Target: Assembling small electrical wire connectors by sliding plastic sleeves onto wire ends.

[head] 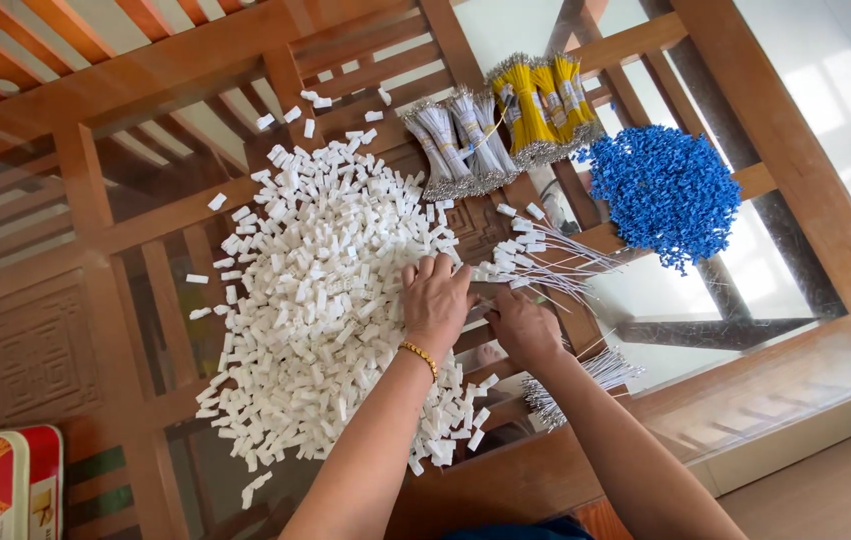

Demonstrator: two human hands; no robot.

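Looking down, I see my work spread on a glass tabletop (795,330) set in a wooden frame (795,170). The near edge of the table runs just under my forearms, and the far right rail slants away beyond the blue pile. Open glass lies to the right of my hands, between the wires and the frame, and more bare room shows at far left.

My left hand (437,300) lies palm down on the right edge of the big heap of white plastic connectors (315,300), its fingers curled loosely and spread over the pieces, touching them; I cannot tell whether any piece is pinched beneath. A gold bracelet (421,356) sits on that wrist.

My right hand (523,325) is just beside it, fingers bent toward the left hand; what they grip is hidden from me. A fan of thin white wires with connectors fitted (545,262) lies just beyond both hands, and a bundle of bare-ended wires (585,380) rests under my right forearm.

Farther off sit white wire bundles (460,145), yellow wire bundles (543,105) and a heap of blue connectors (665,190). A red and cream box (0,485) sits at the near left corner.
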